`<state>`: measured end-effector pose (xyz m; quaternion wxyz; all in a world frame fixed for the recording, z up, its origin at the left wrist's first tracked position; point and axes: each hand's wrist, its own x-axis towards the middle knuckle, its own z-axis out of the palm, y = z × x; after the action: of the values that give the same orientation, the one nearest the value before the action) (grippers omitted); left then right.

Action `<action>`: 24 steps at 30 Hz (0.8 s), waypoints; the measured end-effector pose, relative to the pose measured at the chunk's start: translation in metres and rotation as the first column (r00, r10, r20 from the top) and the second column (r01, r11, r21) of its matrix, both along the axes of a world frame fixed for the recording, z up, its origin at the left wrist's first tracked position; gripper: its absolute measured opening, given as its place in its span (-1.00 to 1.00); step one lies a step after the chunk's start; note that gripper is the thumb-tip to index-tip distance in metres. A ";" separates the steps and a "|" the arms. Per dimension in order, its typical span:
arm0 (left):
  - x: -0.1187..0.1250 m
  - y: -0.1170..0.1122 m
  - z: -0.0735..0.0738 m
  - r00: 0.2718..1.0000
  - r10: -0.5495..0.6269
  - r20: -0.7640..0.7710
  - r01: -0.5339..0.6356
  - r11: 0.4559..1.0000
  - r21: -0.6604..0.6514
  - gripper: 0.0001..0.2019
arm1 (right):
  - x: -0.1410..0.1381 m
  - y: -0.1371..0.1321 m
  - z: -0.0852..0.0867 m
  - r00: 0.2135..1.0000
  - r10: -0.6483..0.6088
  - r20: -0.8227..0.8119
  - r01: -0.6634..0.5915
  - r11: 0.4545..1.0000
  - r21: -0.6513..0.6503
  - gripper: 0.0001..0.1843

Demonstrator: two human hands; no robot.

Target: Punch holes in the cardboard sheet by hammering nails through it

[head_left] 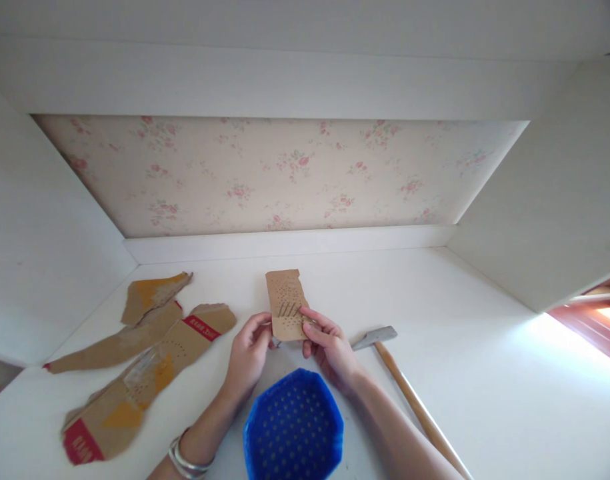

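My left hand and my right hand both pinch the lower edge of a small brown cardboard piece, which stands upright over the white desk. The piece is dotted with small holes and several thin nails stick through it near my fingers. A blue perforated basket sits just in front of my hands. A hammer with a wooden handle lies on the desk beside my right wrist.
Torn cardboard scraps with red and yellow print lie on the desk at the left. White side panels and a floral-papered back wall enclose the desk. A metal bangle is on my left wrist.
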<state>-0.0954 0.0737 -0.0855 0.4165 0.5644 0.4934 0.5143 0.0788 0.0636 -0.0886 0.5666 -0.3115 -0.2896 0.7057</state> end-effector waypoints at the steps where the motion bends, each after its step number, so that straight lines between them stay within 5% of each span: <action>1: 0.000 0.001 -0.001 0.999 0.029 0.046 -0.028 1.000 -0.011 -0.73 | 0.000 0.000 -0.001 1.000 -0.007 0.006 0.007 1.000 0.002 -0.59; 5: 0.000 0.000 0.000 0.989 0.064 0.136 -0.057 0.997 -0.057 -0.60 | 0.000 0.000 -0.004 0.999 0.000 0.041 0.000 1.000 0.012 -0.59; 11: 0.003 -0.003 0.006 0.996 -0.042 0.073 0.058 0.973 -0.223 -0.38 | 0.001 0.000 -0.007 0.994 0.023 0.104 -0.024 1.000 0.011 -0.64; 24: 0.000 0.000 0.006 0.995 -0.090 0.049 0.100 0.964 -0.245 -0.57 | 0.000 -0.001 -0.001 0.992 0.026 0.123 -0.026 1.000 -0.006 -0.68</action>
<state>-0.0956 0.0735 -0.0798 0.5167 0.5216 0.5181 0.4388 0.0786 0.0630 -0.0894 0.5377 -0.3519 -0.3264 0.6931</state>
